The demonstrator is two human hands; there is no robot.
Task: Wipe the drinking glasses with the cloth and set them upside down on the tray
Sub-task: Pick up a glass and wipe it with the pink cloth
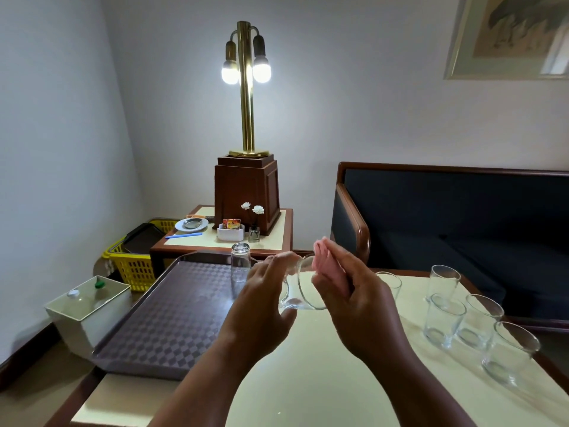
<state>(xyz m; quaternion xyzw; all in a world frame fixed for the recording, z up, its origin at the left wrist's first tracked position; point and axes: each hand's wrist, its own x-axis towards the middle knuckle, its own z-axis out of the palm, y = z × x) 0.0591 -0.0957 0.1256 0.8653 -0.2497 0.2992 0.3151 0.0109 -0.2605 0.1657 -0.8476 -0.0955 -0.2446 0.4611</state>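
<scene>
My left hand grips a clear drinking glass tipped on its side above the table, mouth facing right. My right hand holds a folded pink cloth pressed against the mouth of that glass. One glass stands upside down at the far right corner of the brown patterned tray. Several upright glasses stand on the table to the right, and one more glass shows just behind my right hand.
A cream-topped table carries the tray and glasses. Behind it stands a side table with a brass lamp, a plate and small items. A yellow basket and a white bin sit at left. A dark sofa is at right.
</scene>
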